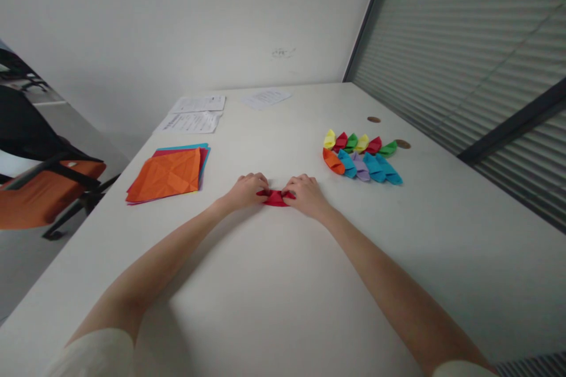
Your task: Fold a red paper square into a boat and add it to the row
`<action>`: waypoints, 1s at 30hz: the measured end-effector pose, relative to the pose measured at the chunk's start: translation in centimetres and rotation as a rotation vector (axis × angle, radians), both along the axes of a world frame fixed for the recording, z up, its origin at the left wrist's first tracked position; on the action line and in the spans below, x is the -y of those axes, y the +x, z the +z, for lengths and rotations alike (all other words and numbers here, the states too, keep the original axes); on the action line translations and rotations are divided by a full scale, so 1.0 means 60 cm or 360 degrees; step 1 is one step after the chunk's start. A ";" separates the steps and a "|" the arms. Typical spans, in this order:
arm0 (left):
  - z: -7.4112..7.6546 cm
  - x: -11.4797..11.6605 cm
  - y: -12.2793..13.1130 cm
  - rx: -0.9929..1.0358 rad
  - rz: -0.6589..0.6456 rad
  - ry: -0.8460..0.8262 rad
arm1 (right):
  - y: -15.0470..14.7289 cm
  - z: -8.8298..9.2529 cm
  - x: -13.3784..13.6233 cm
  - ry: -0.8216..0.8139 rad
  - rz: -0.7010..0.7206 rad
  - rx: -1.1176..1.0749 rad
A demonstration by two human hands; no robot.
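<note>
A small folded piece of red paper (276,198) lies on the white table between my two hands. My left hand (248,190) has its fingers closed on the left end of the paper. At the other end, my right hand (306,194) grips the paper with bent fingers. The paper's middle shows between the hands, and its two ends are partly covered by my fingers. To the right, beyond my right hand, sit two rows of folded paper pieces (361,169) in orange, blue, purple, yellow, red and green.
A stack of square coloured paper (170,175), orange on top, rests at the left. Printed sheets (190,122) lie near the far left edge, with another sheet (266,98) beside them. An orange and black chair (48,188) stands left of the table; window blinds (469,53) line the right.
</note>
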State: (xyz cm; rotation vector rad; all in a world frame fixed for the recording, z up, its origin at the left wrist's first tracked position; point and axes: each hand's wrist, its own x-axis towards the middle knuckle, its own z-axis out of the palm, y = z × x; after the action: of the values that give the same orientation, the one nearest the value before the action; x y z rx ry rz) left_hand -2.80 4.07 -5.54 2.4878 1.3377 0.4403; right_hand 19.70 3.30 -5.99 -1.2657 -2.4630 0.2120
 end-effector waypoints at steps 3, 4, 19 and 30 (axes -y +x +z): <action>-0.001 0.000 0.004 0.0153 -0.0129 -0.0036 | 0.000 -0.002 -0.001 -0.0005 0.0046 -0.0065; -0.002 0.000 0.005 0.0203 -0.0171 -0.0055 | 0.001 -0.004 -0.002 -0.0007 0.0055 -0.0094; -0.002 0.004 0.004 0.0094 0.0036 -0.0221 | -0.001 -0.009 -0.002 -0.0030 0.0011 -0.0006; -0.019 -0.006 0.003 0.0372 0.0030 -0.0305 | 0.008 -0.019 0.000 0.0012 0.0057 -0.0167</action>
State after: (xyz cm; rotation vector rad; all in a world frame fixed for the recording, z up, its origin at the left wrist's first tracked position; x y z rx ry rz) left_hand -2.62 4.43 -6.65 2.1946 1.2484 0.5596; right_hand 20.17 3.30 -7.12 -1.1776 -2.3961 0.2709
